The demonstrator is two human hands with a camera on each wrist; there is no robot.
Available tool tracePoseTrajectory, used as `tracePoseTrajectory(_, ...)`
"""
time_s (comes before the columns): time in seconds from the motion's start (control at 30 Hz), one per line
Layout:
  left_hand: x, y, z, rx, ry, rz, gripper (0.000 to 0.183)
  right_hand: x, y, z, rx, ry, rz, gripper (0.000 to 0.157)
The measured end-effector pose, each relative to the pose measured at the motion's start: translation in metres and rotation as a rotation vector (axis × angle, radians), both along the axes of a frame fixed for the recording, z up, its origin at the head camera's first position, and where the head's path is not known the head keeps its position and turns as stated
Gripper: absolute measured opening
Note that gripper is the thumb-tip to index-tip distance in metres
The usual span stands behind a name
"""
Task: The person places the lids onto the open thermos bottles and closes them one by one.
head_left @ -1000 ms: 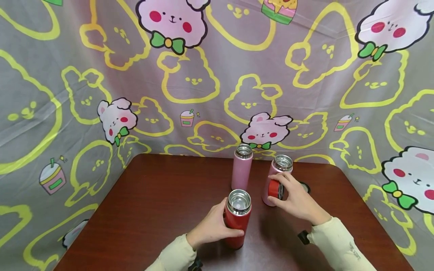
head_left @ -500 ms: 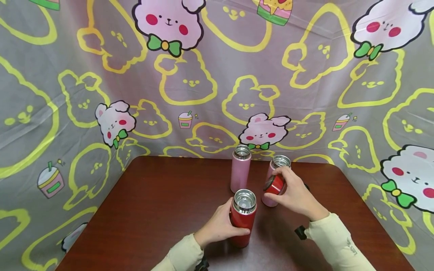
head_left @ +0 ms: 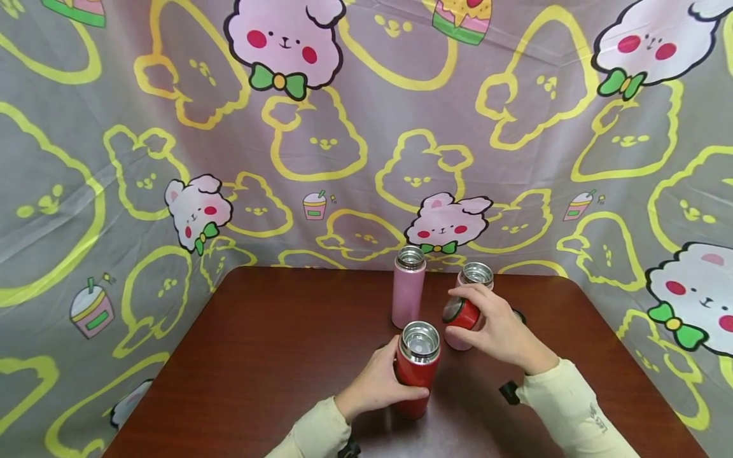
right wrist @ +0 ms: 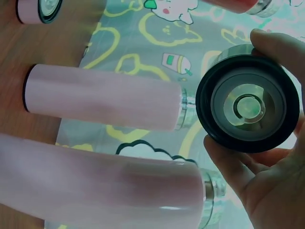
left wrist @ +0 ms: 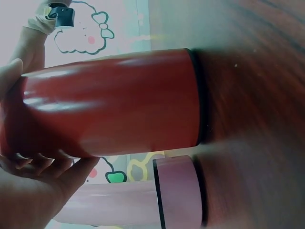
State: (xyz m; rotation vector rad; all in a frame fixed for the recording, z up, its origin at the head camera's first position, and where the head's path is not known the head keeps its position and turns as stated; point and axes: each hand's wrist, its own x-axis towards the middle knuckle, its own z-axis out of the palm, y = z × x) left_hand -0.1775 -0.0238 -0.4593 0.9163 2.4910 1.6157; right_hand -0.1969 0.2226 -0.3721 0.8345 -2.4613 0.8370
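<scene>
In the head view my left hand [head_left: 378, 385] grips an upright, uncapped red thermos [head_left: 419, 372], thumb across its front. Its steel mouth faces up. The left wrist view shows the fingers curled round the red body [left wrist: 119, 105], its base close over the tabletop. My right hand [head_left: 504, 327] holds a red lid [head_left: 471, 315] by its sides, tilted, to the right of the red thermos's mouth. In the right wrist view the lid's black-ringed underside [right wrist: 248, 105] shows, between thumb and fingers. Behind the lid stands a pink thermos [head_left: 476, 275], uncapped and partly hidden.
A second uncapped pink thermos [head_left: 408, 296] stands further back on the brown table [head_left: 275, 331]. A pink lid [left wrist: 180, 191] lies on the table near the red thermos. Another lid [head_left: 519, 315] peeks out behind my right hand. A cartoon-print curtain [head_left: 343, 191] surrounds the table.
My left hand and the red thermos have shifted a little right. The red lid has been turned in my right hand; its dark round face now points left.
</scene>
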Motion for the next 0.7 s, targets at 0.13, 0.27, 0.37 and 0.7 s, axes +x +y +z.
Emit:
tracePoseTrajectory(0.13, 0.0013, 0.0001, 0.0, 0.005, -0.027, 0.007, 0.076, 0.0015, -0.0027, 0.0052, -0.01, 0.039, 0.026, 0.058)
tracePoseTrajectory(0.27, 0.0022, -0.0002, -0.0005, 0.005, -0.03, 0.008, 0.076, 0.0024, -0.0045, 0.0079, -0.03, 0.075, 0.026, 0.059)
tracePoseTrajectory(0.37, 0.0028, -0.0005, -0.0012, -0.002, -0.024, 0.008, 0.076, 0.0022, -0.0052, 0.0078, -0.036, 0.098, 0.023, 0.062)
tracePoseTrajectory(0.7, -0.001, -0.0042, -0.0029, -0.01, -0.019, -0.027, 0.083, 0.0035, -0.0083, 0.0096, -0.138, 0.002, 0.049, 0.06)
